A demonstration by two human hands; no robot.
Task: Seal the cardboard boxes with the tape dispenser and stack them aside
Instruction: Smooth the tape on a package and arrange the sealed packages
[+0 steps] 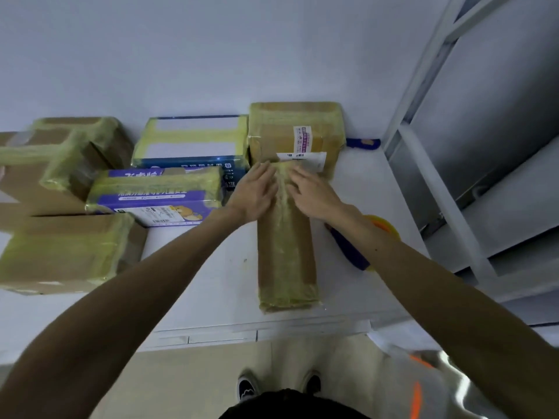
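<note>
1. The long cardboard box point(302, 252) lies lengthways on the white table point(211, 282), its far end close to a taped brown box point(281, 128)
2. The left hand point(252, 192) and right hand point(314, 193) lie flat with fingers straight, pressing the yellowish tape point(282, 225) at that far end — neither grips anything
3. Best, I judge, to smooth outward from the centre seam, then press the tape end over the far edge so it cannot lift
4. The tape dispenser point(351, 249) rests just right of the box, partly under the right forearm — handy for another strip
</note>
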